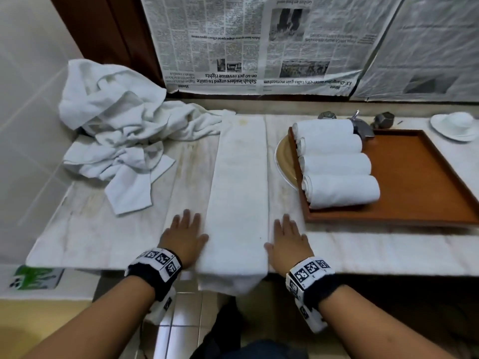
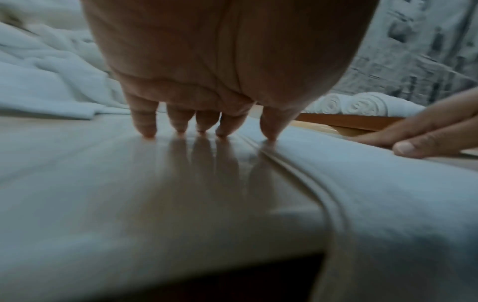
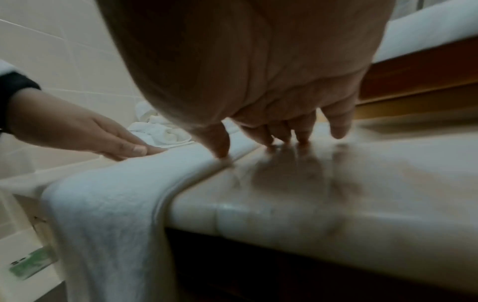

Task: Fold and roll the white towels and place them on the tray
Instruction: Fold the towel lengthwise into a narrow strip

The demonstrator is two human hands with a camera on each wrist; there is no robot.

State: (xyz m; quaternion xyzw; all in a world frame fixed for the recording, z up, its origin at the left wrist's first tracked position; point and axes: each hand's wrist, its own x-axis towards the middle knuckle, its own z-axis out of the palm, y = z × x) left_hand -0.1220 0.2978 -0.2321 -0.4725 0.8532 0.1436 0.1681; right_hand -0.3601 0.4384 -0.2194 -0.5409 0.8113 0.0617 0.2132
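A white towel (image 1: 239, 193) folded into a long strip runs front to back along the counter, its near end hanging over the front edge (image 3: 103, 224). My left hand (image 1: 185, 235) lies flat on the counter at the strip's left edge, thumb touching the towel (image 2: 388, 194). My right hand (image 1: 287, 239) lies flat at its right edge, fingers straight. Several rolled white towels (image 1: 337, 161) lie side by side at the left end of the brown wooden tray (image 1: 427, 177).
A heap of loose white towels (image 1: 116, 120) fills the back left corner against the tiled wall. Behind the tray are a metal tap (image 1: 359, 125) and a white dish (image 1: 455, 125). A round plate (image 1: 283, 161) sticks out from under the tray. Newspaper (image 1: 259, 42) covers the back wall.
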